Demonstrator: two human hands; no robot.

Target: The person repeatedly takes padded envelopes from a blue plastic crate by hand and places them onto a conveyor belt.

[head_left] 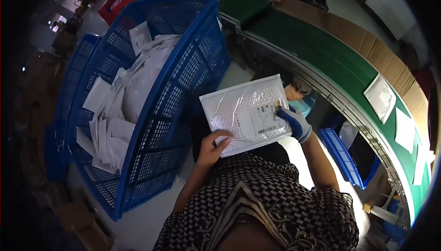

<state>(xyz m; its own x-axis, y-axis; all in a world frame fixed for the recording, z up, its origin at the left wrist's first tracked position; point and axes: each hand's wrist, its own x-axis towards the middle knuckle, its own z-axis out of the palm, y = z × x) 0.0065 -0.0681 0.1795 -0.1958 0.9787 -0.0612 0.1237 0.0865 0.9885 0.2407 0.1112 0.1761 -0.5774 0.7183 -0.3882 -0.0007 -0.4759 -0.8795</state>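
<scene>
Between the slatted side of the blue crate (158, 127) and the near edge of the green conveyor (312, 40), the padded mailer (243, 102) sits above my lap, label (259, 120) facing up. My bare left hand (213, 147) pinches its lower left corner and my gloved right hand (296, 123) grips the right edge — best to keep both grips light, the mailer flat and the thumb off the print.
</scene>
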